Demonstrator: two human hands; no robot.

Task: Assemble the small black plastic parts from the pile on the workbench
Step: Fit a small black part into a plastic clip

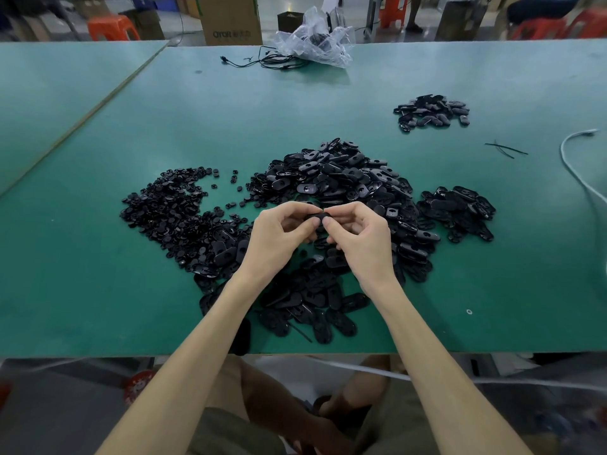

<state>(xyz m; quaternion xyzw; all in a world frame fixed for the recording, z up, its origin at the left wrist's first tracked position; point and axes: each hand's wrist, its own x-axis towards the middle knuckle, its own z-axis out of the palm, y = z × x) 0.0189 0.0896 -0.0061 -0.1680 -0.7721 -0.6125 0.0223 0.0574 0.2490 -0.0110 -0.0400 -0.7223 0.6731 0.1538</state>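
My left hand (279, 238) and my right hand (361, 238) meet above the green workbench (98, 257), both pinching one small black plastic part (317, 217) between thumbs and fingertips. Most of that part is hidden by my fingers. Behind and under my hands lies a big pile of oval black parts (341, 182). To the left spreads a pile of small round black parts (170, 211). A smaller heap of oval parts (460, 208) lies to the right, and a separate heap (432, 111) sits farther back right.
A crumpled clear plastic bag (315, 41) and black cables (262, 62) lie at the far edge. A white cord (578, 172) curves along the right side. Thin black strips (505, 149) lie near it. Cardboard boxes and orange stools stand beyond the bench.
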